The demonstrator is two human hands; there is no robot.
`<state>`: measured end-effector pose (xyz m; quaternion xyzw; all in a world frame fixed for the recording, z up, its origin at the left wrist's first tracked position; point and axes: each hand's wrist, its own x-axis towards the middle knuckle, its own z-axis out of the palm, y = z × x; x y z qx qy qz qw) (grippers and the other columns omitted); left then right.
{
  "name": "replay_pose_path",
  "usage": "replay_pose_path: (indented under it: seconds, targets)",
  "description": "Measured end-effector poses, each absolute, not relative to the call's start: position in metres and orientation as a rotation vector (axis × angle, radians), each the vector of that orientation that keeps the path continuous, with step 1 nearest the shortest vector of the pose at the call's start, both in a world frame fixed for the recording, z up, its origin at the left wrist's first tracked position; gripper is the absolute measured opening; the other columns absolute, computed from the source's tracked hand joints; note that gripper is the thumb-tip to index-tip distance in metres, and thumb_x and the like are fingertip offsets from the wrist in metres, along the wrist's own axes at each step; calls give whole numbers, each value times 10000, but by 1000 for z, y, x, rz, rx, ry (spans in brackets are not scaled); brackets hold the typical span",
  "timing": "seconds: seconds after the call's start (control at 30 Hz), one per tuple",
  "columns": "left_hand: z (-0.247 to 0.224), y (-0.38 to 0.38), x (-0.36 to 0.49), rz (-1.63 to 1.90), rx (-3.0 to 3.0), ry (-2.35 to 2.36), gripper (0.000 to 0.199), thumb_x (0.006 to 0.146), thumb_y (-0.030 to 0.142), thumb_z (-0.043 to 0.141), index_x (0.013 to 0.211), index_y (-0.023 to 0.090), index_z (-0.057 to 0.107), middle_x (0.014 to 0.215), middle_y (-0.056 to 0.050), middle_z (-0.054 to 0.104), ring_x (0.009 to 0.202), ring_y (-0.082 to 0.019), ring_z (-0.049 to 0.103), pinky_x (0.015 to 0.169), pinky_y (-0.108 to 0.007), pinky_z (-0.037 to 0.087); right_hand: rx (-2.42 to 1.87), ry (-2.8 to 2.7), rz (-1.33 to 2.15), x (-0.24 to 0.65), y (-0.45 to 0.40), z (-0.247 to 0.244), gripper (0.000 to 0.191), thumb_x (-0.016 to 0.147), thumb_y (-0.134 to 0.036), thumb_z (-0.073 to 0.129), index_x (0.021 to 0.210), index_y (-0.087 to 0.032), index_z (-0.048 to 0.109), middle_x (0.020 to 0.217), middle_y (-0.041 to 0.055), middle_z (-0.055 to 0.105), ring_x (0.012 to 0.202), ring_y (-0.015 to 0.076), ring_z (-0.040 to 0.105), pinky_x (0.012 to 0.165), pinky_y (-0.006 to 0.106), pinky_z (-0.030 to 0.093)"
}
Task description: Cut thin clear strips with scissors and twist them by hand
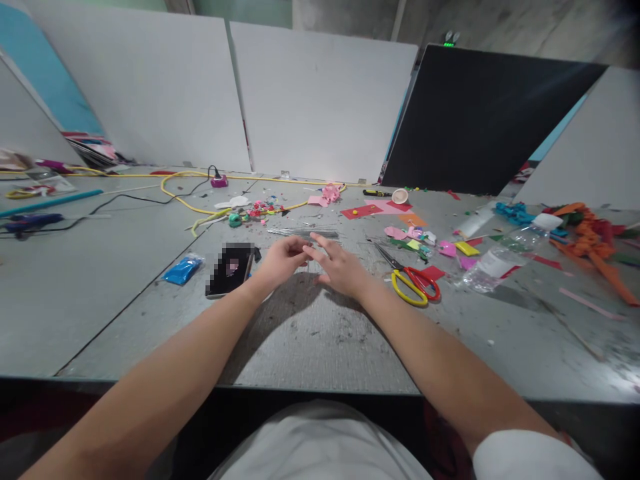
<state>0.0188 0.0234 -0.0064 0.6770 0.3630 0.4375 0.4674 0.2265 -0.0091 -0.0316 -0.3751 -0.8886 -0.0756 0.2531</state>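
Both hands meet above the grey table, near the middle of the head view. My left hand [285,259] has its fingers curled inward and closed; whatever is between them, if anything, is too small to make out. My right hand [340,265] has its fingers stretched and apart, the tips close to the left fingertips. Just beyond the hands lies a bundle of thin metal wires [315,233]. A phone [230,270] rests left of my left hand, with a blue packet [183,270] farther left. To the right lie scissors [411,279] with red and yellow handles.
A plastic bottle [505,260] lies tilted at the right, beside orange fabric [590,233]. Paper scraps [361,211] and clay pieces are scattered behind. A yellow cable [175,193] and a glue gun [33,222] are at the left. Upright panels [320,100] border the back.
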Motion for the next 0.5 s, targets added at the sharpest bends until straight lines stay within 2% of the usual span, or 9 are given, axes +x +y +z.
replay_pose_path:
  seconds: [0.2,0.5]
  targets:
    - [-8,23,19,1102,1687,900,288,729,372,803,921,175,716,875,-49,749,785,-184,708,726,-334,621,-1008,-2429,-164,225,-10,-30,872,868,-151,757,1624,-332,363,1730,124,265,1520,379,394,1148,595,484]
    - [-4,18,19,1117,1741,900,260,774,379,787,918,176,709,846,-38,733,768,-173,687,739,-330,595,-921,-2340,-143,223,-11,-31,802,901,-184,725,1613,-293,372,1687,157,332,1507,345,416,1187,572,432]
